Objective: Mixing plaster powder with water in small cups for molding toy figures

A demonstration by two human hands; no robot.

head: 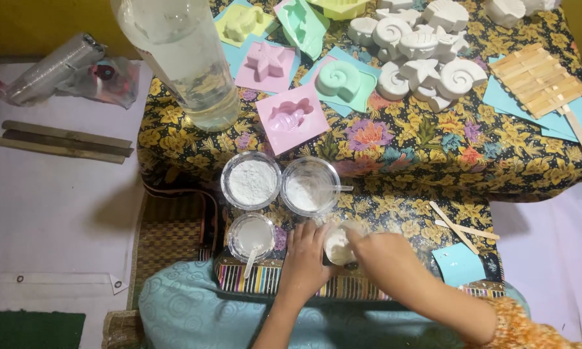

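My left hand (306, 255) grips the side of a small clear cup (340, 249) with white paste in it, low in the middle of the view. My right hand (384, 253) reaches into that cup from the right, fingers closed, apparently on a stirrer that is hidden from sight. Just above stand two clear cups of white powder (251, 181) (310, 187), the right one with a white spoon in it. To the left sits a third cup (252, 236) with white liquid and a spoon.
A big clear water bottle (187, 61) stands on the floral cloth (420, 142). Pink, green and yellow shell moulds (291, 116) lie behind, beside a pile of white plaster shells (423, 52). Wooden sticks (462, 227) and a stick raft (538, 79) lie right.
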